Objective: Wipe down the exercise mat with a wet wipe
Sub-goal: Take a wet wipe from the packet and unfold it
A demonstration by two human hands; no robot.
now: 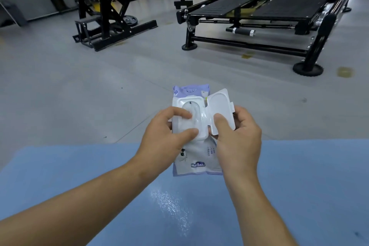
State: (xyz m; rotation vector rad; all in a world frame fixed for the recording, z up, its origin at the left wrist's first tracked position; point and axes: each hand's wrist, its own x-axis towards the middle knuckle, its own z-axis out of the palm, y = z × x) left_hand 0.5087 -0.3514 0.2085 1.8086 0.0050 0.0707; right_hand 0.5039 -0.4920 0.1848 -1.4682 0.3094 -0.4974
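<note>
One blue mat covers the floor along the lower part of the view, and a patch of white speckles lies on it near the middle. Above its far edge, one pack of wipes is held in the air between two bare hands, its white flip lid swung open to the right. The left hand grips the pack from the left, thumb pressed on the lower rim of the white frame and forefinger reaching into the oval opening; whether it has pinched a wipe cannot be told. The right hand holds the pack's right side, its thumb flat on the inside of the lid and its fingers curled behind. Beyond the mat stretches a grey floor with a few yellowish marks. Two black machines stand on it: an upright frame at the left and a low platform rig at the right. Yellow walls show behind them.
</note>
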